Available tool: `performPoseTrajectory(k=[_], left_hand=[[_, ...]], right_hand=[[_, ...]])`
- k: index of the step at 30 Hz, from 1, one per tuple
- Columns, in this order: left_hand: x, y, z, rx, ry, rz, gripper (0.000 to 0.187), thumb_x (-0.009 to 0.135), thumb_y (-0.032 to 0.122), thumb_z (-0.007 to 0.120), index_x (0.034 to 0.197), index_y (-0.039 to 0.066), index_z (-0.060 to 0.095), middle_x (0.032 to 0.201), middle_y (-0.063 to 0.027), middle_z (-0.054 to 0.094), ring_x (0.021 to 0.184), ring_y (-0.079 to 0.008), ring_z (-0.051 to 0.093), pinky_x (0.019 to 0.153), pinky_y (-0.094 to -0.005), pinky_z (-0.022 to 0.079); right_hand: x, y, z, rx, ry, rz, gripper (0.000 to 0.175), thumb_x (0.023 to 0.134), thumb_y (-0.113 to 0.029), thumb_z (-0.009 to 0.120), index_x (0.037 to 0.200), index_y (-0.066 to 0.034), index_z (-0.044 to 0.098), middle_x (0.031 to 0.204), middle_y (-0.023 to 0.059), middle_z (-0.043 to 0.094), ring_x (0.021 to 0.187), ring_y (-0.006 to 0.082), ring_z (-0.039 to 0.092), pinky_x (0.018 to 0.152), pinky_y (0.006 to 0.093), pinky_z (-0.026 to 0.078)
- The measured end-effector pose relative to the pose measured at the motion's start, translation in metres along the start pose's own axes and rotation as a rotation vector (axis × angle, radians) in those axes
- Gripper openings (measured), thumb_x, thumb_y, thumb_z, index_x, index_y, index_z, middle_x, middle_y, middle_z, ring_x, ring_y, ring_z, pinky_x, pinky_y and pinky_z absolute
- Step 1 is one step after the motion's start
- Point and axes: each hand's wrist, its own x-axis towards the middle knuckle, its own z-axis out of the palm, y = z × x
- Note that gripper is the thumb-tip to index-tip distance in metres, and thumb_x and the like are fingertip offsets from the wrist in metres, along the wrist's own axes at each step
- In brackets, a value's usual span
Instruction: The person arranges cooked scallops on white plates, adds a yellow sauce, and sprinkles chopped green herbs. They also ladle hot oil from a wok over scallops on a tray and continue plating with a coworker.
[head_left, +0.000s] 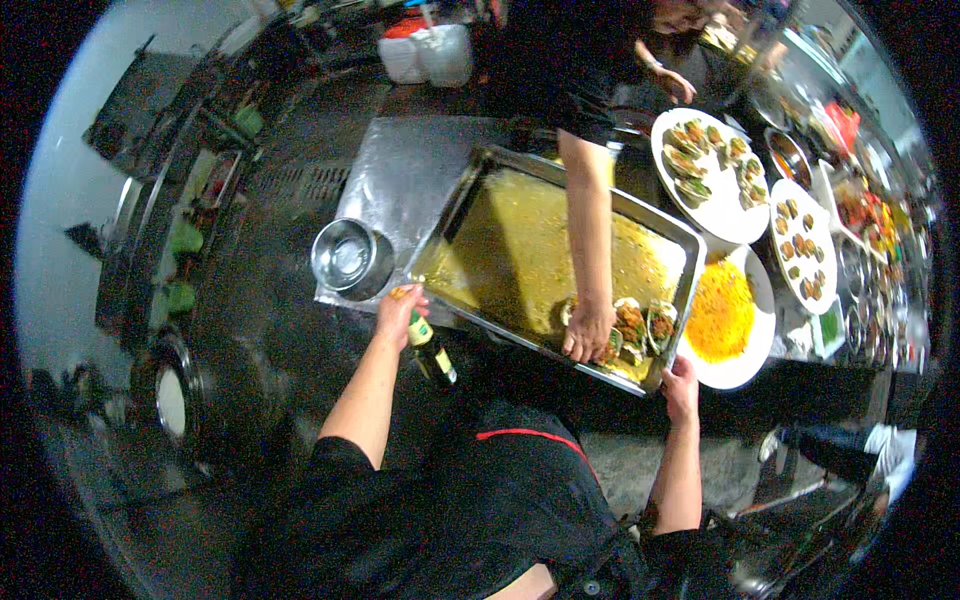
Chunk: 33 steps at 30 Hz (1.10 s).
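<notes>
A deep metal tray (517, 247) with yellowish liquid in it sits tilted in front of me. My right hand (681, 388) grips its near right corner. Beside the tray's near left corner, my left hand (401, 311) is closed around the neck of a dark green bottle (431, 352); whether it also bears on the tray is unclear. Several topped shellfish in half shells (630, 322) are gathered in the near right part of the tray. A co-worker's forearm (589, 217) crosses over the tray, and that hand (590, 330) reaches in among the shells, its fingertips partly hidden.
A round metal pot (352, 259) stands on the metal table (405, 172) to the left. Along the right are a white platter of topped shells (724, 214), a plate of shredded orange food (720, 311) and a smaller oval platter (825, 247). White tubs (442, 56) stand behind.
</notes>
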Motion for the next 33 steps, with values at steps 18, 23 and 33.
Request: performPoseTrajectory(k=[18,23,33], left_hand=[[0.076,-0.027,-0.174,-0.143,0.530,-0.053,0.032,0.088,0.032,0.077,0.095,0.005,0.062,0.075,-0.0095,0.066,0.056,-0.0194,0.059,0.052,-0.0343,0.051],[0.102,-0.016,-0.189,-0.215,0.499,-0.104,0.033,0.088,0.032,0.077,0.098,0.004,0.063,0.077,-0.0105,0.066,0.061,-0.0206,0.061,0.056,-0.0341,0.052],[0.097,-0.018,-0.181,-0.374,0.375,-0.041,0.022,0.084,0.011,0.072,0.104,0.009,0.062,0.091,-0.0065,0.065,0.075,-0.0237,0.064,0.066,-0.0417,0.054]], right_hand=[[-0.016,0.013,-0.003,0.118,-0.352,0.235,0.036,0.082,0.010,0.057,0.116,-0.0027,0.057,0.103,0.0085,0.069,0.082,0.0234,0.070,0.060,0.0351,0.059],[-0.043,0.004,0.030,0.049,-0.251,0.345,0.041,0.079,0.014,0.059,0.117,-0.0018,0.057,0.109,0.0104,0.068,0.088,0.0257,0.071,0.068,0.0398,0.062],[-0.116,0.022,0.097,0.315,-0.168,0.354,0.041,0.081,0.011,0.066,0.119,-0.0030,0.059,0.107,0.0104,0.070,0.091,0.0255,0.070,0.075,0.0427,0.060]])
